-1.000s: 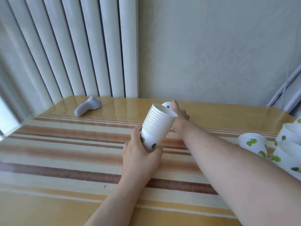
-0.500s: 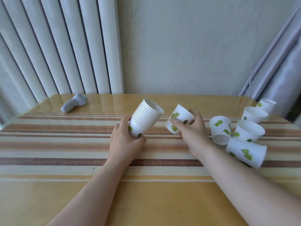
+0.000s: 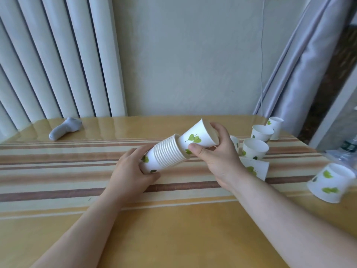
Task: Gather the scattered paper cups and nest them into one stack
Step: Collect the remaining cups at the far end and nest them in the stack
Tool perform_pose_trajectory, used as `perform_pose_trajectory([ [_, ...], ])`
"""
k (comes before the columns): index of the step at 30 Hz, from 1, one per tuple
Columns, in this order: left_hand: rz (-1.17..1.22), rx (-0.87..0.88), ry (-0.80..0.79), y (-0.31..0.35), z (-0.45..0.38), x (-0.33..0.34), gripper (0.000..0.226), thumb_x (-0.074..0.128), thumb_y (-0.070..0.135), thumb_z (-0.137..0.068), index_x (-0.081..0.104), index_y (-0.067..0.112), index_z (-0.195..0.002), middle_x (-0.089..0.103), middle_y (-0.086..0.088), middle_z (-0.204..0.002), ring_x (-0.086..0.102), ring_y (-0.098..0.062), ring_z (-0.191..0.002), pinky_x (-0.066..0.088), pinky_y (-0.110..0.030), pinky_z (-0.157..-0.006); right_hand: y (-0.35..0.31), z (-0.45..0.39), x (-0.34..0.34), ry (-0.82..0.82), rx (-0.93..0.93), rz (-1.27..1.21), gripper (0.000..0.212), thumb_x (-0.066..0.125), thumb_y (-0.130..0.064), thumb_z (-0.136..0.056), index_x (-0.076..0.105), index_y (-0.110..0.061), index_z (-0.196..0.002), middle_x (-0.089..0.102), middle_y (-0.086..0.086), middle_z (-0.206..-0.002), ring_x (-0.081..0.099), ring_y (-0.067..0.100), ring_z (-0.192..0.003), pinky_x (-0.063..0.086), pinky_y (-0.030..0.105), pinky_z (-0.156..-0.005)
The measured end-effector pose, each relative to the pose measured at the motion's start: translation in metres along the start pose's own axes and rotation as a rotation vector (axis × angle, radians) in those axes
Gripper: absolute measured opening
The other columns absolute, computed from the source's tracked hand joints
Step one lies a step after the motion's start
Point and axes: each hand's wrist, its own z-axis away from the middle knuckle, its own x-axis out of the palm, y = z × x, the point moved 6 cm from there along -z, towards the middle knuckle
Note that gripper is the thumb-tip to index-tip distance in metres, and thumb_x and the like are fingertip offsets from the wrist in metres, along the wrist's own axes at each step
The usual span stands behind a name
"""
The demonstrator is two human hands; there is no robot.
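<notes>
Left hand [image 3: 129, 172] grips the tilted stack [image 3: 166, 154] — right hand [image 3: 216, 157] pinches a cup [image 3: 197, 137] (base just inside the stack's mouth).

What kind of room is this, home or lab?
Probably a home, not a lab. A table under a striped glossy cover stands against a plain wall, with vertical blinds on the left and a grey curtain on the right. Leaf-printed paper cups also look domestic.

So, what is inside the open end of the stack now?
The bottom of one cup, held by the right hand, is entering the stack. How deep it sits is hidden by the rims.
</notes>
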Motion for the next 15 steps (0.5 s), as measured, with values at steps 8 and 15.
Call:
perform_pose_trajectory([
  [8,-0.055,0.123,-0.035,0.016,0.004,0.010,0.078,0.090,0.039,-0.072,0.059,0.045,-0.142,0.063,0.022,-0.119,0.053,-0.006,-0.110,0.040,-0.020,-0.086,0.002,0.022,-0.009,-0.100,0.017,0.133,0.084,0.087,-0.014,-0.088,0.043,-0.034,-0.158,0.072,-0.013,-0.133,0.071,0.000,-0.118,0.057,0.022,-0.095],
  [15,0.065,0.086,-0.109,0.031,0.013,0.024,0.075,0.091,0.053,-0.069,0.054,0.056,-0.135,0.069,0.029,-0.116,0.062,0.004,-0.110,0.049,-0.028,-0.089,-0.001,0.048,-0.070,-0.093,-0.088,0.466,0.090,0.087,-0.054,-0.072,0.043,-0.059,-0.151,0.063,-0.025,-0.125,0.060,0.013,-0.099,0.054,0.023,-0.087],
])
